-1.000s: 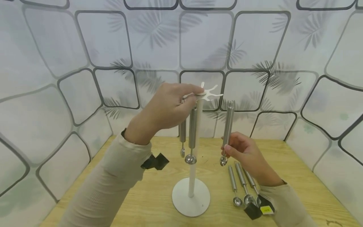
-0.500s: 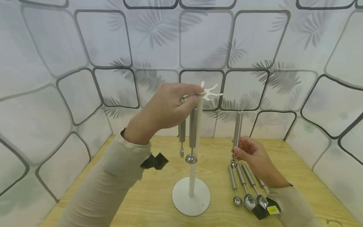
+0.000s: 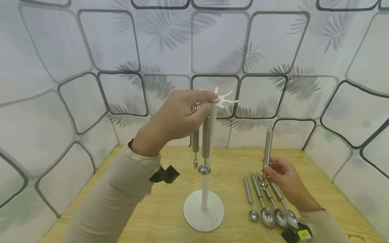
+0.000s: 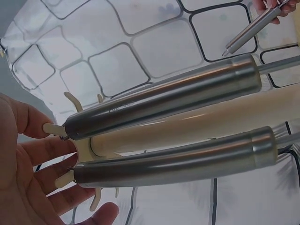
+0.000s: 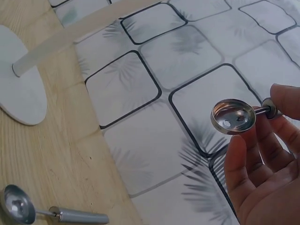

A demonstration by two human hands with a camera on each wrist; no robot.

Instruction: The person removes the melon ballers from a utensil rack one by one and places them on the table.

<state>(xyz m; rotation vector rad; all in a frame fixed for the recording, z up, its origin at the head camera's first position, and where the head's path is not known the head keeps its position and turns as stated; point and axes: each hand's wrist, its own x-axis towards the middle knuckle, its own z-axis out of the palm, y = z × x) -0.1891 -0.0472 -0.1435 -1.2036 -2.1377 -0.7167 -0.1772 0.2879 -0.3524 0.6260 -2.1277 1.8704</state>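
In the head view, a white stand (image 3: 203, 217) carries a ring of curved hooks on its pole. My left hand (image 3: 183, 116) holds its top between thumb and forefinger; the left wrist view shows the other fingers spread around the hooks. Two steel measuring spoons hang there, one nearer spoon (image 3: 205, 145) and another spoon (image 3: 195, 145) behind. To the right, my right hand (image 3: 282, 175) pinches a steel measuring spoon (image 3: 268, 145) low on its handle, bowl down. Its round bowl (image 5: 233, 116) shows close up in the right wrist view.
Several more steel measuring spoons lie side by side on the wooden table at the right, among them a small spoon (image 3: 252, 215) and a larger spoon (image 3: 267, 216). Patterned cloth walls (image 3: 218, 44) enclose the table at the back and sides.
My right hand has moved right and down, away from the stand, with the measuring spoon in it. More of the spoons on the table now shows. My left hand stays on the stand.
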